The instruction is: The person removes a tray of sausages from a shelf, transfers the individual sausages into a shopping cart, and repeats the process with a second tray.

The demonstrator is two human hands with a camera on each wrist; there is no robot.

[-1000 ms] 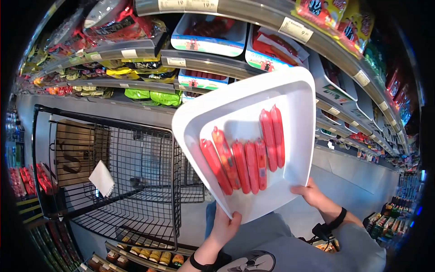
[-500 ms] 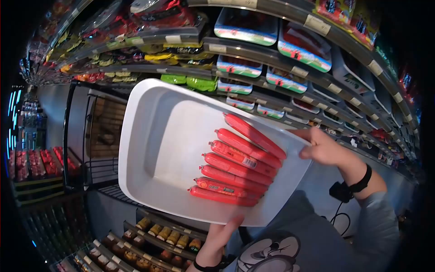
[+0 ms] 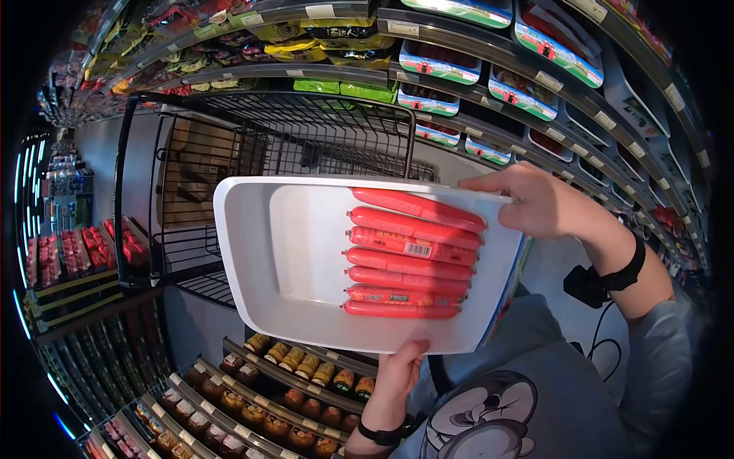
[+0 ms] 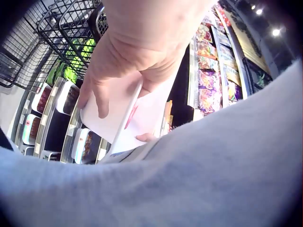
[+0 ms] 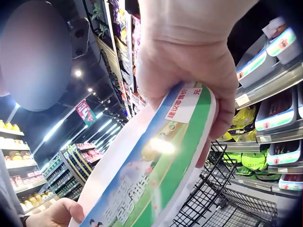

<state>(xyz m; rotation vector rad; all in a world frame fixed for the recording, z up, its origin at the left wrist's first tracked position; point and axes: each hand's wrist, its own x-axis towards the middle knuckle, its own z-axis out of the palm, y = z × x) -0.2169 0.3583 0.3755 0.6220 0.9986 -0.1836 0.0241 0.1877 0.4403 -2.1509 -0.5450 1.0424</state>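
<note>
Between both hands, at chest height in front of the black wire cart (image 3: 290, 145), we are holding a white plastic tray (image 3: 283, 252) tilted toward us. Our left hand (image 3: 397, 375) is gripping its near edge at 6 o'clock, thumb curled over the rim. Our right hand (image 3: 535, 203) is clamping the far corner at 2 o'clock, fingers wrapped round the printed outer wall, as the right wrist view shows. Seven red sausages (image 3: 409, 252) are lying stacked at the tray's 3 o'clock side, loose, not fixed. We are judging the tray stiff, light and smooth-walled, so slippery; the sausages are likely sliding if the tilt grows. Best hold looks like opposite rims, thumbs over the lip. Refrigerated shelves (image 3: 489, 92) with more trays are sitting at 12 to 2 o'clock.
</note>
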